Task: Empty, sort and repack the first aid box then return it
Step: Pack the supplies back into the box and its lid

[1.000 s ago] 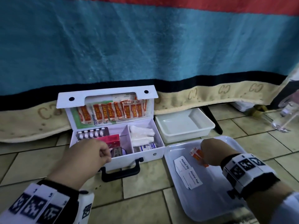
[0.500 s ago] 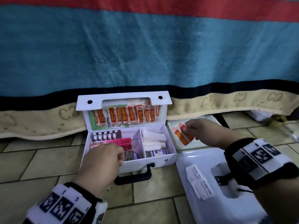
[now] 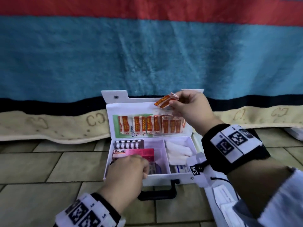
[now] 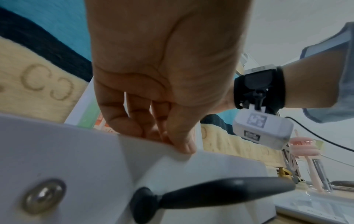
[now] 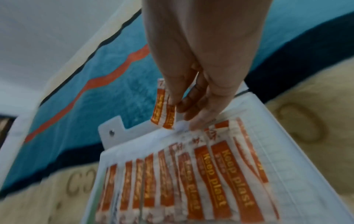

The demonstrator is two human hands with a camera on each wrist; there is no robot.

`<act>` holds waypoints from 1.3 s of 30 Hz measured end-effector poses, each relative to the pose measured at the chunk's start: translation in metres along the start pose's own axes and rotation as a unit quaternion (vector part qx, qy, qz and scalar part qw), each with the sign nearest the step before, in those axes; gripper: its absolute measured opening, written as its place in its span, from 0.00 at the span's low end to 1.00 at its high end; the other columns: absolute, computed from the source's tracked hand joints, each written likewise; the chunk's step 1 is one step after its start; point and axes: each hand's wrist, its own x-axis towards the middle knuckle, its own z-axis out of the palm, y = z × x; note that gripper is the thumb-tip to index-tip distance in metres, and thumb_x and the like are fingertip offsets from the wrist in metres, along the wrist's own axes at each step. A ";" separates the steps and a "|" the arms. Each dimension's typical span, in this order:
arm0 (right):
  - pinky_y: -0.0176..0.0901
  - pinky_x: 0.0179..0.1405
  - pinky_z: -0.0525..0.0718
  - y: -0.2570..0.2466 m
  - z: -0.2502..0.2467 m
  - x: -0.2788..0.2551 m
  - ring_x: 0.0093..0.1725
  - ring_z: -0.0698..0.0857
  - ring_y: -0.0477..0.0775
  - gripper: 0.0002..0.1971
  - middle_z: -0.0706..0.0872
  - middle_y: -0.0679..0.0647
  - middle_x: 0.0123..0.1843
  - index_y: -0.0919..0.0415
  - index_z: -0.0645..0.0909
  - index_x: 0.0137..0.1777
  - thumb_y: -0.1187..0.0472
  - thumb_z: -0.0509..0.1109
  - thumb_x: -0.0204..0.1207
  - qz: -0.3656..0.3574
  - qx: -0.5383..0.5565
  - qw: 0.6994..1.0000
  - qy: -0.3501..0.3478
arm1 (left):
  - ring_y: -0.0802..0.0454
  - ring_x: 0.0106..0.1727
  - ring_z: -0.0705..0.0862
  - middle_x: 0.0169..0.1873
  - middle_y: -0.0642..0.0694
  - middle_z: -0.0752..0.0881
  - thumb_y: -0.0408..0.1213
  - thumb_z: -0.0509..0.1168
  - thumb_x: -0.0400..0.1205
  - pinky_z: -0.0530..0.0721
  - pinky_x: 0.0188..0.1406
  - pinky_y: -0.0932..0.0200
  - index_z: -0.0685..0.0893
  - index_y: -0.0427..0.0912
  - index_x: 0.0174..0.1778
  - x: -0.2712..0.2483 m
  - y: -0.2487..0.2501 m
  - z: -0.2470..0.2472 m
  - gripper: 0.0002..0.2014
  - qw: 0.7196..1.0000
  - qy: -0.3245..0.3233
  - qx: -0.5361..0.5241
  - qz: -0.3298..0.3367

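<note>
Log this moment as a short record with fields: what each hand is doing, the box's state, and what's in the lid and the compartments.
Left hand: grips front wall of first aid box
Right hand: pinches orange plaster packet at top of lid
Box: open, lid upright, on tiled floor
Lid pocket: row of plaster strips
Left compartment: blister pack, pink Bacidin carton
Right compartment: white gauze
</note>
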 end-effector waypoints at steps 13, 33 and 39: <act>0.50 0.50 0.85 -0.017 0.012 0.007 0.52 0.86 0.60 0.13 0.90 0.54 0.50 0.48 0.87 0.52 0.63 0.65 0.73 -0.120 -0.473 0.866 -0.104 | 0.64 0.46 0.82 0.41 0.59 0.87 0.41 0.68 0.74 0.76 0.41 0.66 0.81 0.56 0.38 0.013 -0.009 -0.003 0.04 0.998 -0.051 -0.022 0.017; 0.46 0.52 0.78 -0.016 0.020 -0.002 0.53 0.85 0.58 0.09 0.88 0.53 0.50 0.50 0.84 0.51 0.52 0.62 0.79 -0.132 -0.497 0.846 -0.140 | 0.62 0.48 0.82 0.43 0.58 0.87 0.42 0.67 0.77 0.78 0.46 0.64 0.84 0.52 0.43 0.010 -0.006 -0.006 0.02 0.998 -0.051 -0.032 0.007; 0.45 0.57 0.76 0.003 0.016 -0.003 0.58 0.79 0.57 0.10 0.79 0.53 0.53 0.53 0.85 0.52 0.61 0.63 0.79 -0.155 -0.528 0.820 -0.159 | 0.61 0.44 0.83 0.34 0.57 0.86 0.39 0.69 0.75 0.77 0.40 0.66 0.83 0.55 0.33 0.016 -0.005 -0.011 0.07 0.996 -0.073 -0.041 -0.014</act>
